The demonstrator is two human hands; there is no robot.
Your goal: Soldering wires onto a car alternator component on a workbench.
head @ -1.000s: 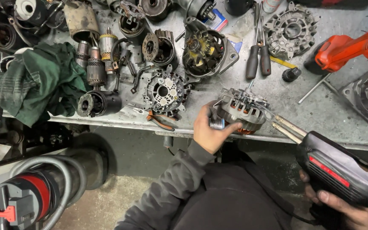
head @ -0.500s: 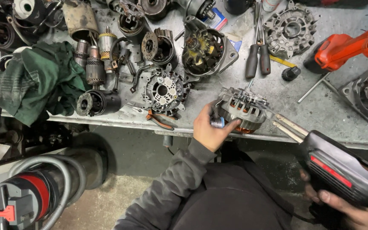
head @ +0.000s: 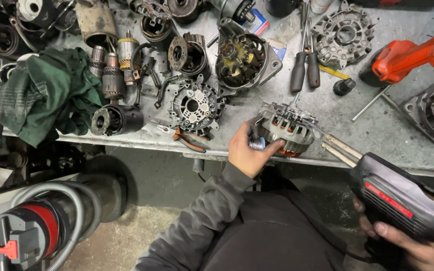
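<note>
The left hand (head: 248,150) curls around the near side of an alternator stator (head: 286,129), a ribbed grey metal ring with copper windings showing underneath, at the front edge of the scuffed grey metal table (head: 377,135); thumb and fingers also pinch a small shiny spool of solder wire (head: 257,144) against it. The right hand (head: 403,246) is wrapped tight around the grip of a bulky black soldering gun (head: 403,200) with a red stripe, its two pale metal prongs touching the stator's rim. Just left lie a round finned rectifier plate (head: 195,106), orange-handled pliers (head: 189,140) and a crumpled green cloth (head: 46,98).
</note>
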